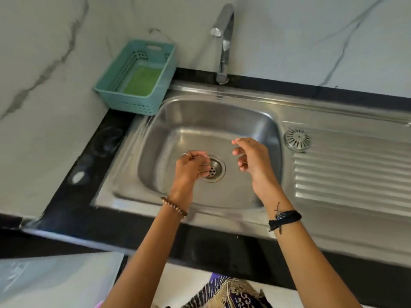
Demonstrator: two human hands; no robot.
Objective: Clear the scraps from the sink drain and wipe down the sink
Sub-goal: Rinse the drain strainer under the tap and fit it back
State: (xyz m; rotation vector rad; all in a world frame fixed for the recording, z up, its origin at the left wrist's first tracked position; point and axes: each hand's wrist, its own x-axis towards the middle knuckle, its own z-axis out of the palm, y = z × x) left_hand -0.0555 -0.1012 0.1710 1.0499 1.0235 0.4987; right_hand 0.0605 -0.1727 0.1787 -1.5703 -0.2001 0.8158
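The steel sink [255, 130] has a round drain [214, 168] in the middle of its basin. My left hand [189, 167] hovers over the drain's left side with its fingers curled together, and nothing shows in them. My right hand [251, 158] is held above the basin to the right of the drain, fingers apart and loosely bent, empty. No scraps are visible in the drain. The round perforated drain cover [297, 138] lies on the drainboard to the right of the basin. A green scrub pad [142, 81] lies in the teal basket [115, 92] at the back left.
A chrome tap [223, 43] rises behind the basin. The ribbed drainboard [351, 174] extends to the right. A black counter edge [93, 161] frames the sink, and marbled white walls stand behind and to the left.
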